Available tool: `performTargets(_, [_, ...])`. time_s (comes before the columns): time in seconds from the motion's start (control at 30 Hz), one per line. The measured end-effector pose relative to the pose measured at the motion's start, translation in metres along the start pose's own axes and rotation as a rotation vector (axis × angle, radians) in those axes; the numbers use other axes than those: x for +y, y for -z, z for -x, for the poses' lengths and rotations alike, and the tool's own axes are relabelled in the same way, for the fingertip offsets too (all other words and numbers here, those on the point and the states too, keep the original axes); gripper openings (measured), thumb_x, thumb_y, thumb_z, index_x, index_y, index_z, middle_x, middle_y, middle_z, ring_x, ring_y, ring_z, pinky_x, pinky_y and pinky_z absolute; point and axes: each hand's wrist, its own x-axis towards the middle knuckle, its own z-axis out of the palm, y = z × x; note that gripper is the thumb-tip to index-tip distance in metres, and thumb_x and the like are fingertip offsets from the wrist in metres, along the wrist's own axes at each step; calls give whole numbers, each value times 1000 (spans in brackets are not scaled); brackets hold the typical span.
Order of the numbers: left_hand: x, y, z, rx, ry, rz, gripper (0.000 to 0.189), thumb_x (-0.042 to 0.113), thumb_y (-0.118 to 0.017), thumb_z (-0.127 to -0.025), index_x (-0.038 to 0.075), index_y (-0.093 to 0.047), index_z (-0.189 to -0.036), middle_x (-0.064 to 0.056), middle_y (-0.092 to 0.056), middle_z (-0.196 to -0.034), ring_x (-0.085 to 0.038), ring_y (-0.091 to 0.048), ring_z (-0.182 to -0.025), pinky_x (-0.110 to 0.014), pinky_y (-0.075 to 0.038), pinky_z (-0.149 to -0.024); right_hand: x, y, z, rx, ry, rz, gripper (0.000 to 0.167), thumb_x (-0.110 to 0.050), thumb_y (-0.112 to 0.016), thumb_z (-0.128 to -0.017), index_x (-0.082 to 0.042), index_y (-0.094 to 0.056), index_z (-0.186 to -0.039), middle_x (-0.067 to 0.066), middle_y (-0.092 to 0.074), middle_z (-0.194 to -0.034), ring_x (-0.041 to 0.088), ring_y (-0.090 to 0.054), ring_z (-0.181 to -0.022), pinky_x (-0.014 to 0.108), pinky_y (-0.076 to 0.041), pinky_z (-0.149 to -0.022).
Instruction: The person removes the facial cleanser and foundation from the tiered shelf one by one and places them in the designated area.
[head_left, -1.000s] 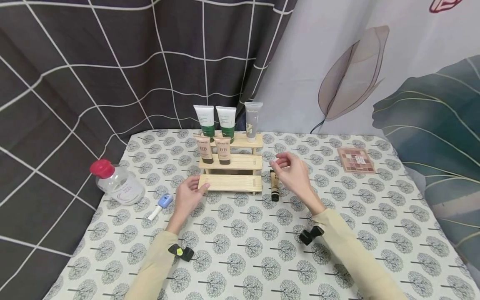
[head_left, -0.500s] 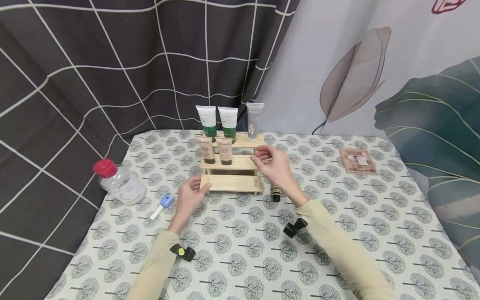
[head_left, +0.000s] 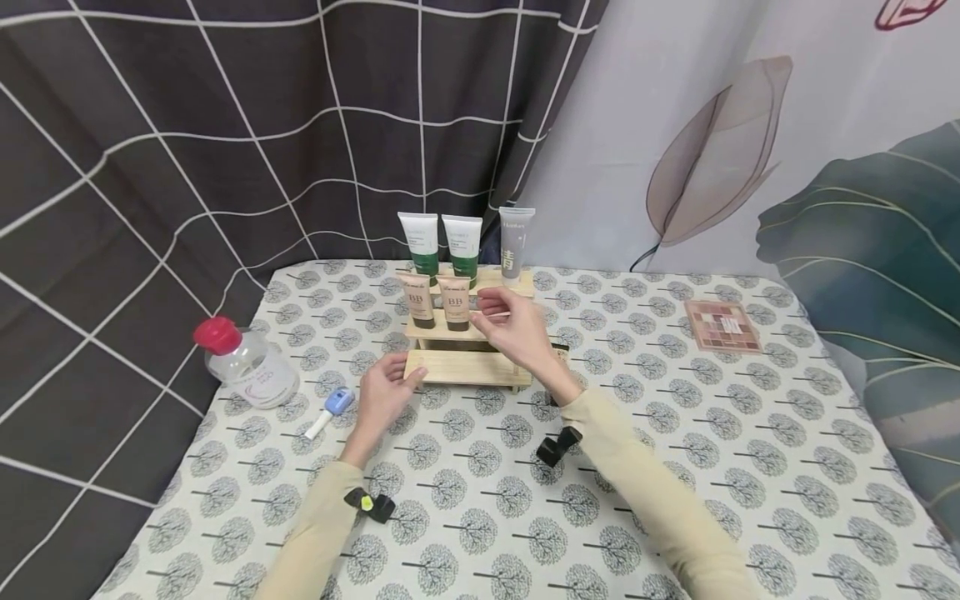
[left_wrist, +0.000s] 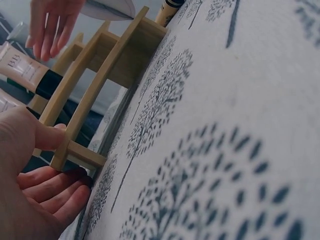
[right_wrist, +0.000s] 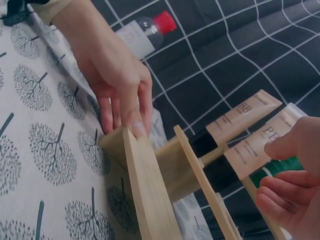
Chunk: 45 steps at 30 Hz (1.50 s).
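The left hand (head_left: pixel 382 396) pinches the rack (head_left: pixel 465 367); the right hand (head_left: pixel 517 329), empty, thumb and fingers parted, hovers near the right BB tube (head_left: pixel 455 302), mid-tier at its ten o'clock. Likely step: approach; next calls for a pinch.

Rack (head_left: pixel 459 367) pale yellow; BB tubes (head_left: pixel 455 300) beige, dark-capped; tablecloth (head_left: pixel 637 467) white, grey tree print.
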Motion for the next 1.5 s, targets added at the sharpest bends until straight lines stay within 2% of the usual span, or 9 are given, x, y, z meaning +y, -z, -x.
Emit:
performTargets(0.23, [2, 0, 1, 6, 0, -2, 52, 18, -78, -88, -1, -59, -132, -23, -67, -127, -35, -67, -116, -41, -58, -101, -2, -12, -5, -31, 1, -32, 42, -5, -75, -88, 3, -60, -127, 20, -70, -116, 31, -70, -106, 31, -61, -95])
performTargets(0.53, [1, 0, 1, 6, -4, 7, 51, 18, -78, -88, -1, -59, -132, -23, -68, -127, -34, -67, -116, -41, -58, -100, 0, -22, -10, 37, 71, -12, 29, -4, -73, -90, 6, -65, -116, 23, -72, -110, 33, -71, -101, 32, -62, -92])
performTargets(0.8, [-3, 0, -1, 15, 6, 1, 52, 18, -79, -88, -1, -60, -132, -24, -67, -128, -35, -66, -117, -42, -58, -101, 5, -26, -8, 41, 98, -37, 26, -3, -71, -92, 6, -64, -115, 23, -72, -110, 32, -72, -100, 30, -62, -92])
performTargets(0.97, [-1, -1, -1, 9, 3, 12, 51, 17, -78, -88, -1, -60, -132, -24, -67, -127, -35, -67, -116, -41, -58, -100, 5, -23, -3, 83, 106, -39, 25, -4, -71, -92, 4, -64, -115, 22, -73, -109, 32, -72, -98, 33, -62, -92])
performTargets(1.13, [1, -1, 0, 13, -10, 17, 49, 15, -78, -87, -3, -61, -129, -25, -69, -122, -35, -69, -111, -41, -59, -98, 4, -17, 2, 96, 54, -39, 27, -7, -70, -93, 4, -63, -117, 22, -72, -112, 32, -70, -100, 39, -60, -97])
performTargets(1.4, [1, -1, 2, 9, -36, 16, 48, 13, -78, -87, -4, -61, -129, -25, -70, -121, -35, -69, -109, -40, -60, -97, 4, -3, 10, 126, 45, -78, 30, -6, -70, -93, 4, -62, -120, 21, -71, -113, 33, -70, -102, 39, -59, -99])
performTargets(1.5, [1, -1, 2, 0, -28, 25, 48, 14, -78, -88, -3, -61, -129, -24, -69, -121, -35, -69, -110, -40, -59, -98, 4, 2, 12, 134, 32, -75, 31, -7, -69, -94, 4, -61, -122, 23, -70, -114, 34, -69, -103, 39, -59, -100])
